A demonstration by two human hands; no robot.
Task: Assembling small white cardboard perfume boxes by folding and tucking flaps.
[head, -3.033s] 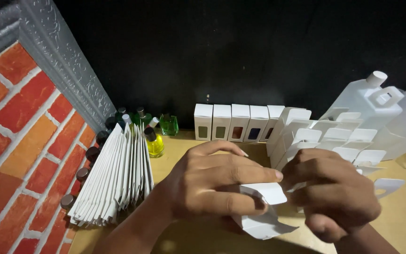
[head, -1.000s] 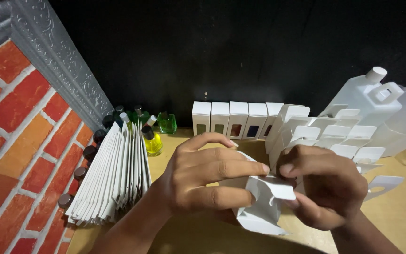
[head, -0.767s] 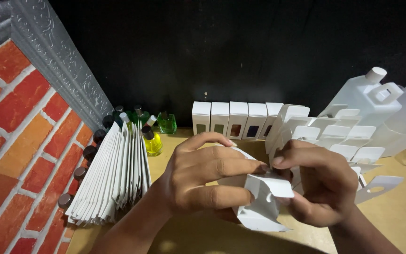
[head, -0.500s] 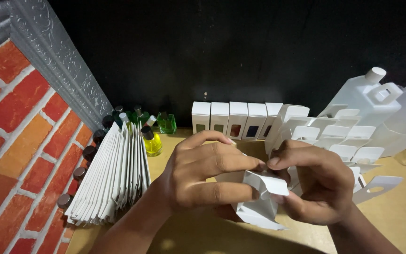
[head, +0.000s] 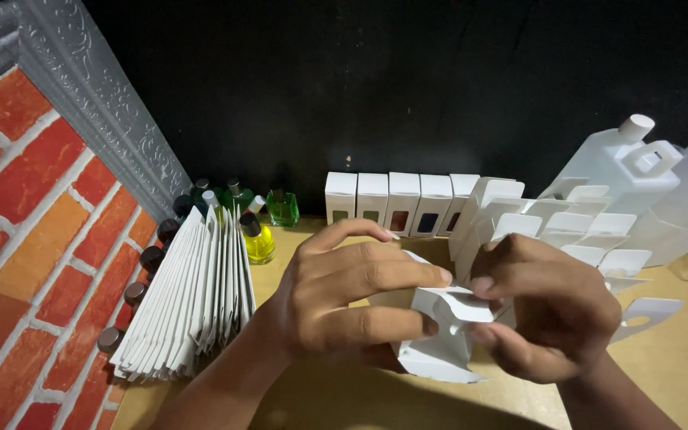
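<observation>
Center-low in the frame, both hands are on one small white carton [head: 439, 342] held just above the desk [head: 678, 374]. My left hand [head: 344, 299] wraps it from the left, fingers curled across the top and front, so closed on the carton. My right hand [head: 547, 306] pinches the top flap at the carton's right edge between thumb and fingertips, also closed on it. The flap is half folded and the bottom end hangs open towards the desk.

To do this fold well, I'd say keep the left hand steady as a clamp, squeeze the walls square, and press the flap along its crease with the right thumb, not the middle, or the card will buckle.

Surroundings: a fanned stack of flat cartons [head: 189, 310] at lower left beside the brick wall [head: 33, 263]; small glass bottles [head: 258, 239] with yellow and green liquid behind it; a row of closed boxes [head: 396, 203] at the back center; open-topped boxes [head: 567, 231] at right; big white jugs [head: 631, 171] at upper right.

Versus three seconds ago, the carton was flatter, with a flap spread between the hands. Now it is stood up into a box shape, and the right hand has shifted up to the top flap. The rest of the desk is unchanged.
</observation>
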